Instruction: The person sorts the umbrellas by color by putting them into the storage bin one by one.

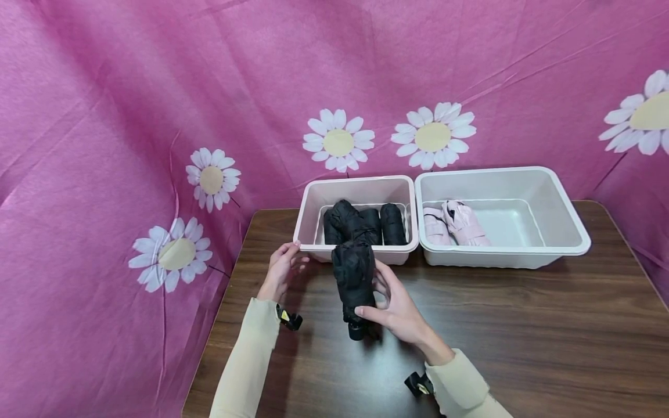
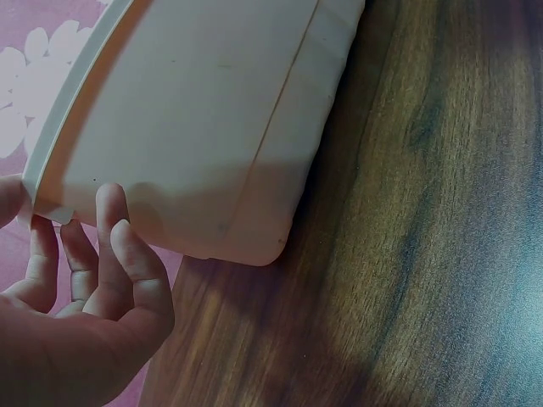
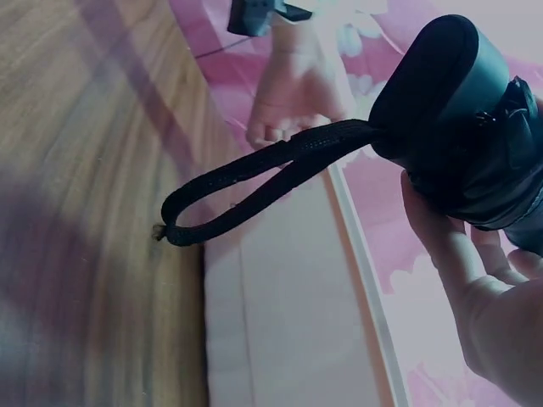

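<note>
My right hand [image 1: 401, 313] grips a folded black umbrella [image 1: 353, 277] in front of the left white bin [image 1: 389, 255]. The umbrella's handle end points toward me, and its wrist strap [image 3: 246, 182] dangles in the right wrist view. At the bin's front left corner, my left hand [image 1: 282, 268] pinches the rim between thumb and fingers. Several folded black umbrellas [image 1: 393, 225] lie inside that bin; the held one overlaps its front rim in the head view, and whether they touch cannot be told.
A wider white bin [image 1: 502, 259] stands close beside the first on the right, with folded pink umbrellas [image 1: 465, 223] at its left end. Both bins sit on a brown wooden table [image 1: 522, 325]. A pink curtain [image 1: 261, 87] with daisies hangs behind.
</note>
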Motion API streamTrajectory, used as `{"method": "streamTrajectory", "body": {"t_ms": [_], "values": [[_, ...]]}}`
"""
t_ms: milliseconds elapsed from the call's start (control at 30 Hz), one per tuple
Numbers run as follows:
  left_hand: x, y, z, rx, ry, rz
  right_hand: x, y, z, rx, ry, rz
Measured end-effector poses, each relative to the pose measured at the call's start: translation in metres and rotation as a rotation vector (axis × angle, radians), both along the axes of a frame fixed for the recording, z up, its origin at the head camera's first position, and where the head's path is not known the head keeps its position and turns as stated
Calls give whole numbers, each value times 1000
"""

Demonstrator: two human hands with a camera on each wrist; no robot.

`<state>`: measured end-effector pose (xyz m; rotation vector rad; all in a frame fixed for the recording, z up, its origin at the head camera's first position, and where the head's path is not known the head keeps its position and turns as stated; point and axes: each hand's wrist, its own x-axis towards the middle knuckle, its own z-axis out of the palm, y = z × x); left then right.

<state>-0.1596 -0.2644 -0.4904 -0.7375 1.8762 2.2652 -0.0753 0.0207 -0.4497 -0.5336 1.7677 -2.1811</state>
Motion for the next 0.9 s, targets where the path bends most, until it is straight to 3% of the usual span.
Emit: {"method": "streamTrajectory", "body": {"t_ms": [367,900], "values": [[0,0,1,-2,-3,-4,-1,13,14,-63,76,-64],[-1,0,1,-15,-11,5,-9,32,32,-132,113,-129]]}}
